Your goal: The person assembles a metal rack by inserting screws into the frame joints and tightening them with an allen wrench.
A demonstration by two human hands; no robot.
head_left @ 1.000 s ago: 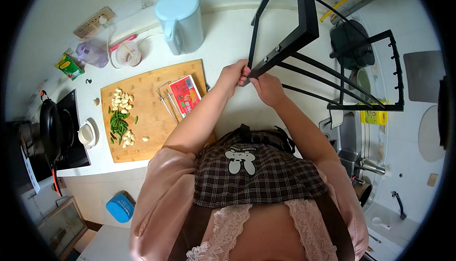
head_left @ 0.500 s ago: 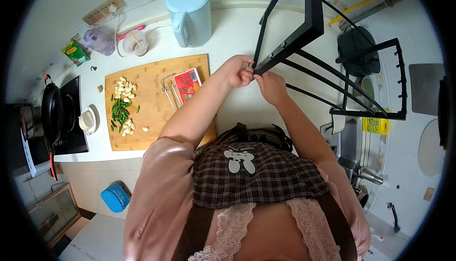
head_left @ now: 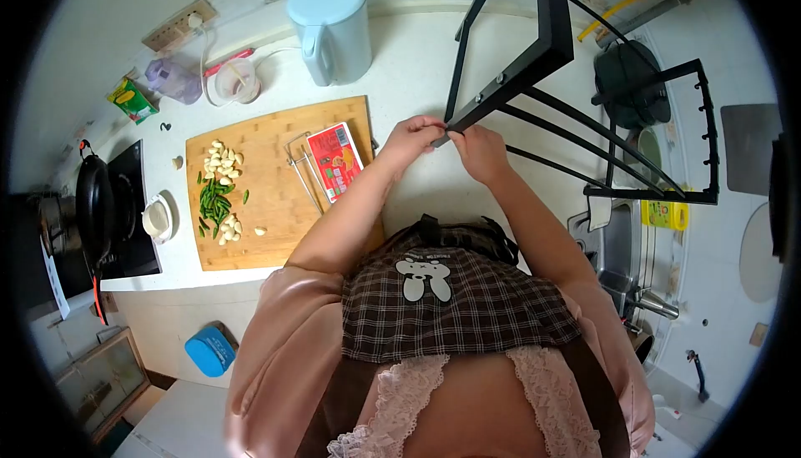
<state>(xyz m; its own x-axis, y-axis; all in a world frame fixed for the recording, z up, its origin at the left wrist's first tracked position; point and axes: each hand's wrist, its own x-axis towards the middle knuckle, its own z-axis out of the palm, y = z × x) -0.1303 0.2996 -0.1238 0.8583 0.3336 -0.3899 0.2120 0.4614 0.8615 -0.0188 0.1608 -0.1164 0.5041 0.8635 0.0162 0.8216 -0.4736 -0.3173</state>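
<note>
A black metal rack frame (head_left: pixel 554 32) with bolts along one bar stands over the right part of the worktop. My left hand (head_left: pixel 412 143) is closed, its fingertips pinching at the near end of the bolted bar. From the other side, my right hand (head_left: pixel 482 154) is also closed, with thumb and fingers on the same bar end. The two hands' fingertips nearly meet there. Whatever small part may lie between the fingers is hidden.
Left of my hands is a wooden cutting board (head_left: pixel 275 145) with garlic cloves (head_left: pixel 224 162), green chillies (head_left: pixel 214 199), a red packet (head_left: pixel 337 163) and a wire stand. A blue jug (head_left: pixel 329 28) stands behind. A sink (head_left: pixel 619 245) is at right; a wok (head_left: pixel 93 199) is at far left.
My left hand has shifted slightly down and its fingers now reach flatter towards the bar end. My right hand stays at the bar. The whole view has shifted a little.
</note>
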